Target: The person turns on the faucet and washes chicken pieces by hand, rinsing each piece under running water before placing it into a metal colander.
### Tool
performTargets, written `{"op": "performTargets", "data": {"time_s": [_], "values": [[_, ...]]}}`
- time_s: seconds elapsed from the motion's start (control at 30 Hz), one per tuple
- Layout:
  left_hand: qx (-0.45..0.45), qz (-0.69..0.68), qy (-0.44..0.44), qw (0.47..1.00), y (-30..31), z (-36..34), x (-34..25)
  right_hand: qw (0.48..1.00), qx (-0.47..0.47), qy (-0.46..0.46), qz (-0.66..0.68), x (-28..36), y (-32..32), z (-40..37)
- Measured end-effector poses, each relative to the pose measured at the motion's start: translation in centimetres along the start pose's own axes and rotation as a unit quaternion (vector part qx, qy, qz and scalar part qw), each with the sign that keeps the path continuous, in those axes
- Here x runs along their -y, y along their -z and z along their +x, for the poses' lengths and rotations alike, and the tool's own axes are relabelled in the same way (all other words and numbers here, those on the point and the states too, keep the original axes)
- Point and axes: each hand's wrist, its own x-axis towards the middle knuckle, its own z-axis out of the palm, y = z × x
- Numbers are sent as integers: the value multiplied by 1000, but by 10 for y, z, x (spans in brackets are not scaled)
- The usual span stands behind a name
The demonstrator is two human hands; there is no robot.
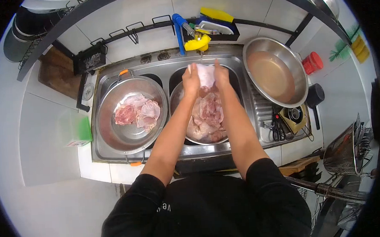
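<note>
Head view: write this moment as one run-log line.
Left hand: gripping meat piece | Right hand: gripping same piece | Middle bowl: meat pile | Left pot: more meat | Right basin: cloudy liquid

A plain black short-sleeved shirt fills six o'clock. Its left sleeve, toward seven o'clock, and right sleeve, between four and five, are loose and finish near the elbows. Small white lettering sits on the chest between six and seven o'clock, too small to read surely. Both slender forearms are bare from the cuffs upward.
</note>
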Motion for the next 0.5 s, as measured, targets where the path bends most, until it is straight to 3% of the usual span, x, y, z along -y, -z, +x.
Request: {"op": "performTargets", "data": {"time_s": [0.03,0.07,0.13,0.2,0.27,0.3,0.4,0.43,0.5], "values": [[52,88,-43,994,-1,0,-9,987,-15,-97,124,5,2,-4],[104,176,-84,975,-1,-1,-16,987,-15,-101,122,7,3,-10],[118,196,-64,971,-8,26,0,957,157,-181,163,30,2,-39],[160,381,-187,891,-16,33,-12,953,158,-145,212,13,-6,-36],[167,386,-148,895,-21,43,-18,979,180,-70,60,3,-3,-36],[164,394,-148,892,-22,46,-21,979,179,-72,62,-2,-2,-33],[172,372,-165,897,-19,45,-24,996,48,-44,66,-17,-7,-13],[212,334,-170,903,-17,42,-23,996,89,10,30,-61,2,29],[268,310,-162,898,-6,35,-28,995,92,-1,-36,-52,1,2]]}}
